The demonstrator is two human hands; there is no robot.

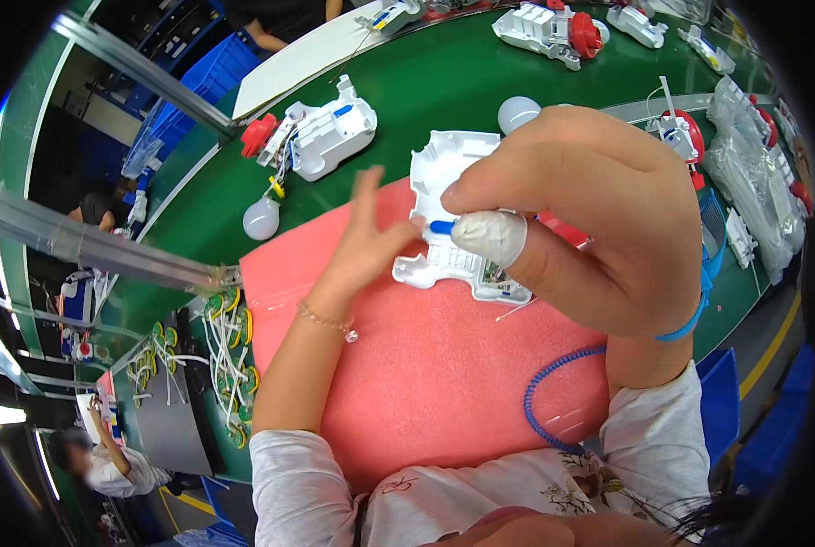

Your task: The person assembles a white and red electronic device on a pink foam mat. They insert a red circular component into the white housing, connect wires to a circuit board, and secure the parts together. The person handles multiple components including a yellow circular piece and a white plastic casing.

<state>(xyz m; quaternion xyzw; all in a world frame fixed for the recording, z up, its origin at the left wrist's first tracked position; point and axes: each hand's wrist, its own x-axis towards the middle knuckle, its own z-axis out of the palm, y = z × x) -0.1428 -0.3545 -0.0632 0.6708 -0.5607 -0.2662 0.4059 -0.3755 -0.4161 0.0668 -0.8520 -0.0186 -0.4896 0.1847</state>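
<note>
A white plastic housing [453, 260], hollow side up with a green circuit board in it, lies on the pink foam mat [416, 365]. A blue piece [441, 227] shows over it, beside my right thumb. My left hand [363, 239], slightly blurred, is at the housing's left side with thumb and forefinger spread; its thumb tip meets the edge in view. Raised over the housing's right side, my right hand [599, 210] has its fingers curled toward a thumb in a white finger cover [491, 237]. What it pinches, if anything, is hidden. Something red shows behind it.
Another white housing [334, 137] with a red end and a wired bulb [261, 219] lies at far left. More housings [553, 35] stand along the green bench. Clear plastic bags [745, 173] are at right. Green-and-yellow parts with white cables [229, 356] lie left. A blue coiled cord [539, 392] crosses the mat.
</note>
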